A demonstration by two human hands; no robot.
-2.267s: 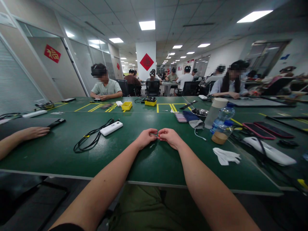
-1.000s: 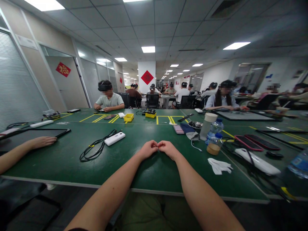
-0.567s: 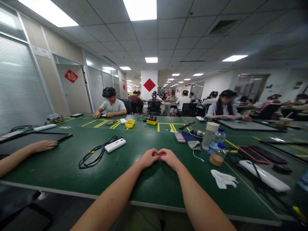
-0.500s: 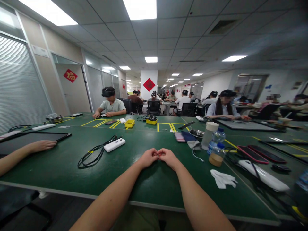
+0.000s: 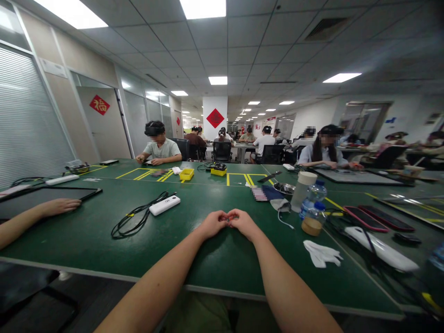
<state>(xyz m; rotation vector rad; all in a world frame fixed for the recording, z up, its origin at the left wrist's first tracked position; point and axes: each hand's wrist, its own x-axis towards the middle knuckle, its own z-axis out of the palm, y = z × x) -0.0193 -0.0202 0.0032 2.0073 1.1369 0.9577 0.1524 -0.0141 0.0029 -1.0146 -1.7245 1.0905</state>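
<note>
My left hand [image 5: 214, 223] and my right hand [image 5: 242, 222] rest together on the green table [image 5: 86, 240], fingertips meeting in a pinch. Both are closed on something tiny between them that I cannot make out. A white power bank [image 5: 164, 205] with a coiled black cable [image 5: 133, 219] lies to the left of my hands. A crumpled white tissue [image 5: 322, 253] lies to the right.
Another person's hand [image 5: 57, 206] rests on a dark tablet [image 5: 41, 196] at the left. Water bottles [image 5: 313, 207] and a white-lidded cup [image 5: 301, 190] stand at the right, beside phones [image 5: 367, 218] and a white device [image 5: 383, 249]. Yellow trays [image 5: 186, 174] sit farther back. Several people sit at tables beyond.
My hands have stayed pinched together in the same spot. The camera tilted up from the table towards the room, then slightly back down.
</note>
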